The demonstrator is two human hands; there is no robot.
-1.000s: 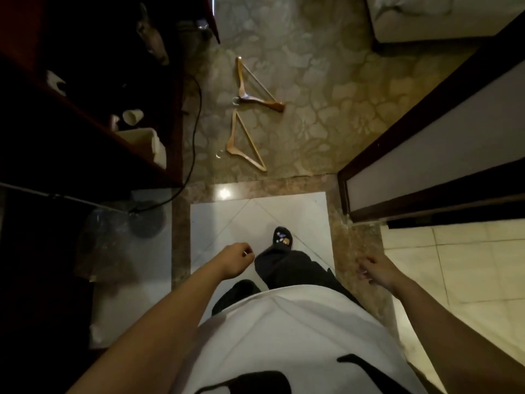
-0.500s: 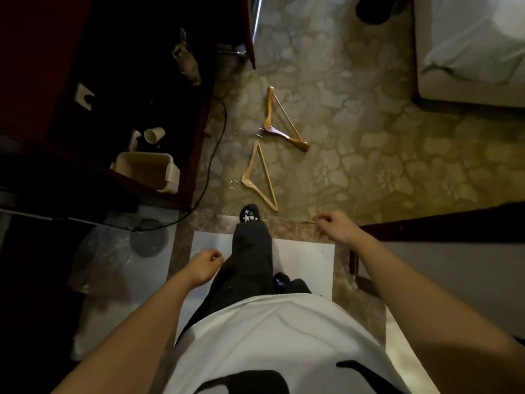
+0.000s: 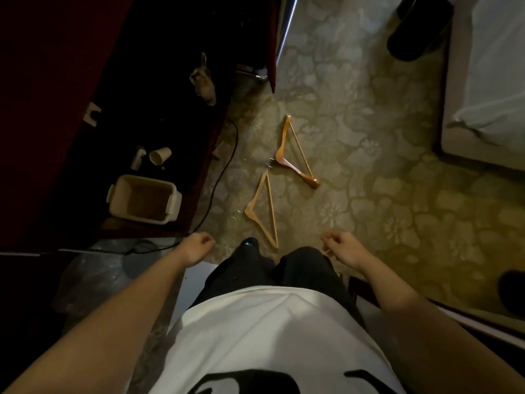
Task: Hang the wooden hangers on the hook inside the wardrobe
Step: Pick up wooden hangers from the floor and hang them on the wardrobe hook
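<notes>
Having stepped closer, I had the near hanger (image 3: 256, 193) and far hanger (image 3: 282, 143) just ahead (neither lifted yet), left hand (image 3: 196, 248) and right hand (image 3: 342, 249) loosely curled, empty.

The near hanger (image 3: 250, 209) is pale tan and the far hanger (image 3: 280, 156) orange-brown. The carpet (image 3: 369, 137) is olive with a pale floral pattern, and the tub (image 3: 170, 211) is cream.

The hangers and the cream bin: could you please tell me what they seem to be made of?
Near hanger and far hanger: varnished wood, by the orange-brown sheen, with small grey metal hooks. Bin: probably cream plastic, smooth with moulded handles.
</notes>
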